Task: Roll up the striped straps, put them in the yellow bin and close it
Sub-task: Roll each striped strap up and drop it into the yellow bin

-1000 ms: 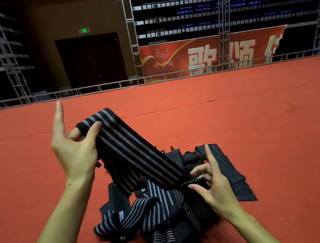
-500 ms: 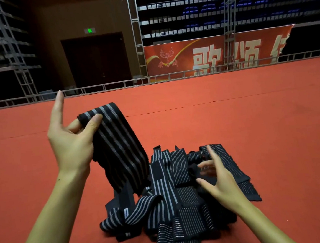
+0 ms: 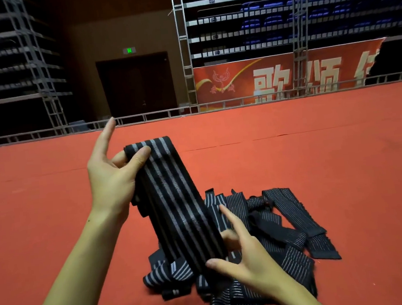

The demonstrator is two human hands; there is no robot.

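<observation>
One black strap with grey lengthwise stripes [image 3: 175, 203] slants taut from upper left down to lower right above a tangled heap of similar striped straps [image 3: 270, 238] lying on the red floor.

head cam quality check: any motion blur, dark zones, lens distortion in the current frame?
Head view: right hand fingers smeared by motion blur; left hand and held strap sharp. Stands and doorway dim, carpet evenly lit, no glare. Wide-angle bowing shows in the leaning trusses and curved railing.
</observation>
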